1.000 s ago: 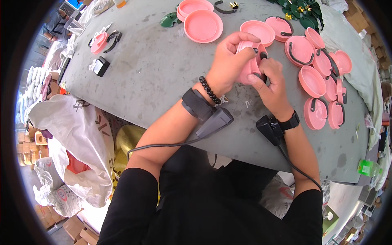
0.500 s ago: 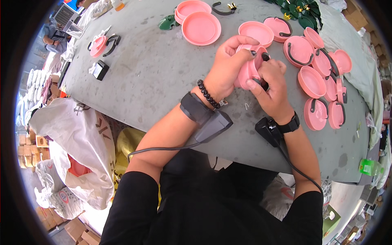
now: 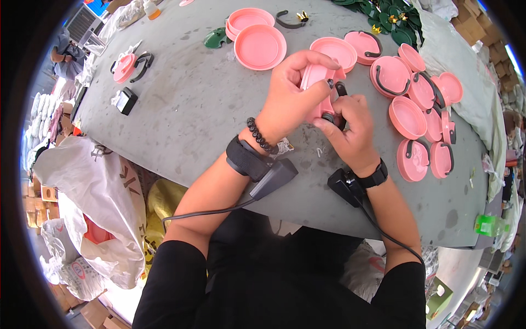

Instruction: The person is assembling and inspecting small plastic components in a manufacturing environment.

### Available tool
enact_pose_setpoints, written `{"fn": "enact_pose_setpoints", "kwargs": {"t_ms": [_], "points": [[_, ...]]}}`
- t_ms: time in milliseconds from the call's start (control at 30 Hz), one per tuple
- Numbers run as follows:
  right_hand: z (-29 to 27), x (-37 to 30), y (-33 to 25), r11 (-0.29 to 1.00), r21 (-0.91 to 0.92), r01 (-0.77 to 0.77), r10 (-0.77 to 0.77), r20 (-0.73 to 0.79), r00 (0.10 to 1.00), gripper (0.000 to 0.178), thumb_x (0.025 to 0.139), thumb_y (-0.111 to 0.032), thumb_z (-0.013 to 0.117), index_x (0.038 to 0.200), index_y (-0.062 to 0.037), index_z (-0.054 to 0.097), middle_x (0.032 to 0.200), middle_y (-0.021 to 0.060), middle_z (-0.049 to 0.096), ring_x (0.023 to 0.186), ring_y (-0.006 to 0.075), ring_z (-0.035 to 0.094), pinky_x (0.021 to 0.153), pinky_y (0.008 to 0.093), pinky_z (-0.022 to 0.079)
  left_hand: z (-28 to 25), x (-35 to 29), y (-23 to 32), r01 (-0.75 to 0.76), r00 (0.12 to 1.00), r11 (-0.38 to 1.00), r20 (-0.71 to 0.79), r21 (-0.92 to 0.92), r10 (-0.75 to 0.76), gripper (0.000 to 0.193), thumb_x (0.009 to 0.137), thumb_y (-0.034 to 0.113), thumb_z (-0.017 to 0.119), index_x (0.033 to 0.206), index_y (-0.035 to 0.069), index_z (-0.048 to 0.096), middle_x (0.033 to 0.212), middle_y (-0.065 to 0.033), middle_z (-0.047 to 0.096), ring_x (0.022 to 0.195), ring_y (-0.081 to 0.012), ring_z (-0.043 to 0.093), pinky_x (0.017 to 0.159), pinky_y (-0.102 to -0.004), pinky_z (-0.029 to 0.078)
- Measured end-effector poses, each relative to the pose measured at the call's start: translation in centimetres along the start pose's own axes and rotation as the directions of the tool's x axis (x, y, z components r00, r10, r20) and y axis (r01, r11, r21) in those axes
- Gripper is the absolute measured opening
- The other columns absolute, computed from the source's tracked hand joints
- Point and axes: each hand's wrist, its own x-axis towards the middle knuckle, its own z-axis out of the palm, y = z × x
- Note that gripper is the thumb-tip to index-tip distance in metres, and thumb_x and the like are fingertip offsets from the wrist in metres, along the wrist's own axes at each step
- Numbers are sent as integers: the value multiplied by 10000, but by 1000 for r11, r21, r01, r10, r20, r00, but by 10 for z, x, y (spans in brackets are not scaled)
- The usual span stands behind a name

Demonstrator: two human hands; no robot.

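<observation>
Matching pink plastic parts (image 3: pixel 407 117) and piled cartons (image 3: pixel 468 22) show a workshop.

Bright, fairly even light covers the grey tabletop (image 3: pixel 181 104), leaving only soft, faint shadows, while the black shirt (image 3: pixel 285 279) sinks into darkness with little detail. Fisheye distortion bows the table's edges inside a black surround (a hazy, bluish-white glow washes the left rim), and a white strip (image 3: pixel 512 59) glares at upper right. The left hand (image 3: pixel 293 98) and right hand (image 3: pixel 353 131) look reasonably crisp, but cartons (image 3: pixel 470 24) near the rim turn soft and stretched.
</observation>
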Motion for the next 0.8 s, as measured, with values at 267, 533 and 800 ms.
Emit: {"fn": "enact_pose_setpoints", "kwargs": {"t_ms": [267,533,800], "points": [[1,5,2,979,-166,115,-121,-24,992,273,729,-320,693,753,-94,541,616,-9,448,591,177,433,651,326,270,-4,2,1,89,996,996,31,-5,-89,230,768,-28,494,987,5,556,989,-61,595,871,-104,557,760,-251,475],[-4,2,6,988,-124,88,-86,23,996,260,733,-303,694,714,-98,535,671,-1,479,691,181,450,697,320,276,-9,1,-9,214,977,947,41,-239,-210,222,800,21,506,1020,3,534,1007,-92,601,895,-128,587,797,-278,492],[13,-2,17,927,210,-312,367,-330,869,256,787,-179,692,911,-22,532,857,37,553,828,138,522,755,274,420,-11,3,-9,28,999,1000,-36,-6,-28,222,778,-11,499,994,-5,549,1010,-71,601,908,-126,579,814,-276,481]]}}
